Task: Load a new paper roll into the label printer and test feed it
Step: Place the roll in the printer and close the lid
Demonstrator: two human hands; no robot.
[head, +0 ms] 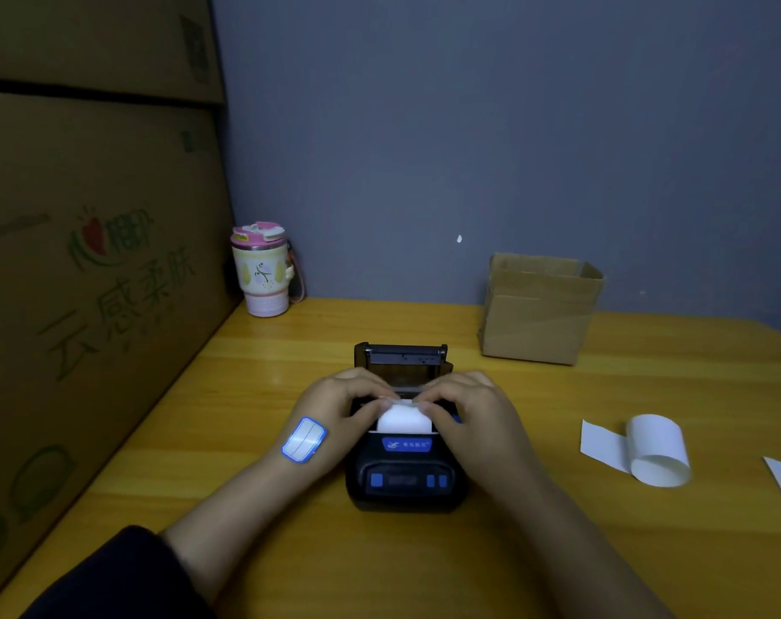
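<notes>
- A person's left hand [338,406] and right hand [465,411] meet over a black label printer [401,473] that sits near the middle of a yellow wooden table [290,551].
- The white paper roll [404,421] lies in the printer's open bay, just behind the blue badge and blue buttons on the front panel.
- Both hands have curled fingers; thumbs and fingertips come together at the top of the roll and pinch its loose leading edge from either side.
- The printer lid [401,354] stands raised behind the hands.
- A blue-edged sticker [304,440] is on the left wrist, and a dark sleeve [112,578] covers the forearm lower down.
- To the right, well apart from the printer, a curled strip of white label paper [656,451] lies on the table.
- A small cardboard box [539,312] stands at the back right; a pink-lidded tumbler [263,272] stands at the back left beside stacked printed cartons [89,270].
</notes>
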